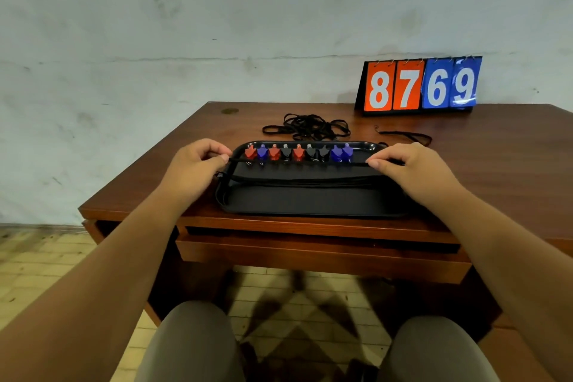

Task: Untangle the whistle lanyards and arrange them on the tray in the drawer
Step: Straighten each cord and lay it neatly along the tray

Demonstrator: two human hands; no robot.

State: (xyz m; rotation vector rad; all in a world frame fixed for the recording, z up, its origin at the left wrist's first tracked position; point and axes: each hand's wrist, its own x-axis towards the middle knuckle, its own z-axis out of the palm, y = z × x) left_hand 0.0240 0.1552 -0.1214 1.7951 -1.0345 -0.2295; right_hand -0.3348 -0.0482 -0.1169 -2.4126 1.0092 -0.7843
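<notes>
A black tray (310,203) lies on the wooden desk in front of me. Along its far edge stands a row of several red, blue and black whistles (299,152). A black lanyard (297,163) stretches straight across the tray just below the whistles. My left hand (195,169) pinches its left end at the tray's left rim, and my right hand (409,169) pinches its right end at the right rim. More straightened lanyards lie side by side across the tray's middle (310,180). Behind the tray sits a tangled heap of black lanyards (310,127).
A single loose black lanyard (406,135) lies on the desk at the back right. A flip scoreboard (420,85) reading 8769 stands at the desk's far edge against the wall. Under the desktop's front edge is a drawer front (310,251). My knees are below.
</notes>
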